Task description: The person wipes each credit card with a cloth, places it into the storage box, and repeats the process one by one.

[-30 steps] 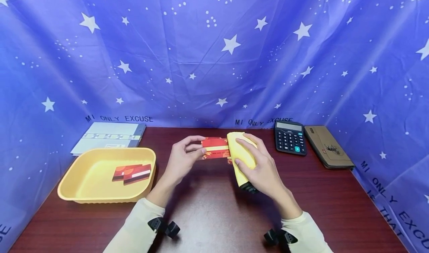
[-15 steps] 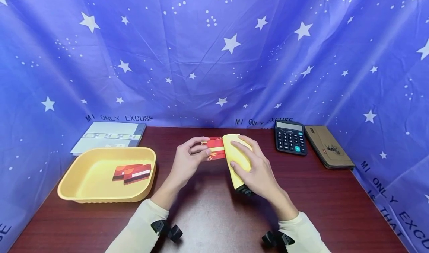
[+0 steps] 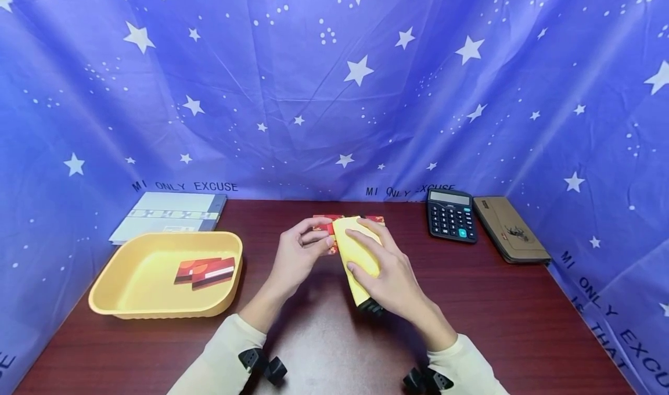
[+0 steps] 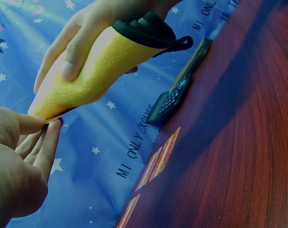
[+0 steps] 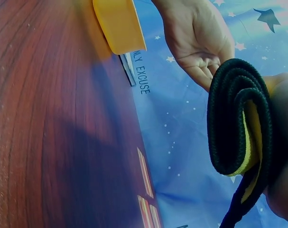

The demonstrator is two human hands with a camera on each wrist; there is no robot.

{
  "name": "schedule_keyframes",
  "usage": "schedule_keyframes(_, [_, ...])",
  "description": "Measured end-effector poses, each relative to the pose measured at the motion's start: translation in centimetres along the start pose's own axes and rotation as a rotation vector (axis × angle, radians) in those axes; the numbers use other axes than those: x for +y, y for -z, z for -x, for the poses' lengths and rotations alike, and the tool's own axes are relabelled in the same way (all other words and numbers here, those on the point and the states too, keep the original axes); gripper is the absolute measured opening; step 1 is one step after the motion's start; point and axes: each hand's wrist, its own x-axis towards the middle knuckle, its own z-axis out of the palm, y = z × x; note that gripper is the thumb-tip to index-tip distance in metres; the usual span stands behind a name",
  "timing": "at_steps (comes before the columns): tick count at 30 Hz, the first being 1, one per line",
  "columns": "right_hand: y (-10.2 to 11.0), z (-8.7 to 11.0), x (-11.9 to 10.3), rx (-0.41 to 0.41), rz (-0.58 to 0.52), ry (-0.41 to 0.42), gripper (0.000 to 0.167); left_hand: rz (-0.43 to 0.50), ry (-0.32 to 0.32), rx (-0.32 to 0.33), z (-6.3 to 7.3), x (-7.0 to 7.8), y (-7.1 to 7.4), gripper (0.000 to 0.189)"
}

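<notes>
In the head view my left hand [image 3: 297,254] pinches the edge of a red card [image 3: 331,229], most of which is hidden under a folded yellow cloth [image 3: 351,258]. My right hand [image 3: 393,270] grips that cloth, fingers spread over its outer side. The left wrist view has the cloth [image 4: 98,71] folded round the card, its left end at my left thumb and fingertips. Dark-edged layers of the cloth [image 5: 227,118] show in the right wrist view, with a dark loop hanging from them. Both hands are raised above the table.
More red cards [image 4: 165,154] lie on the table [image 3: 334,348] behind the hands. A yellow basin [image 3: 151,312] at left holds two red cards [image 3: 213,274]. Behind it lies a grey-white notebook [image 3: 157,215]. A calculator [image 3: 450,215] and a brown wallet [image 3: 512,230] lie at right.
My right hand and the cloth have moved left along the card, toward my left fingertips, and cover more of it. My left hand has shifted slightly right, still pinching the card.
</notes>
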Motion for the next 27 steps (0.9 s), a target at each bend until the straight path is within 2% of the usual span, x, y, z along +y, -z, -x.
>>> schedule_keyframes(12, [0.5,-0.2,0.7,0.001,0.002,0.001,0.06,-0.041,-0.04,0.004,0.0,0.2,0.1,0.038])
schedule_keyframes(22, [1.8,-0.5,2.1,0.045,-0.01,-0.071,0.061,-0.147,-0.055,0.043,-0.1,0.8,0.7,0.038])
schedule_keyframes(27, [2.1,-0.6,2.8,0.058,-0.008,-0.094,0.06,-0.121,-0.057,0.05,-0.3,0.9,1.1,0.037])
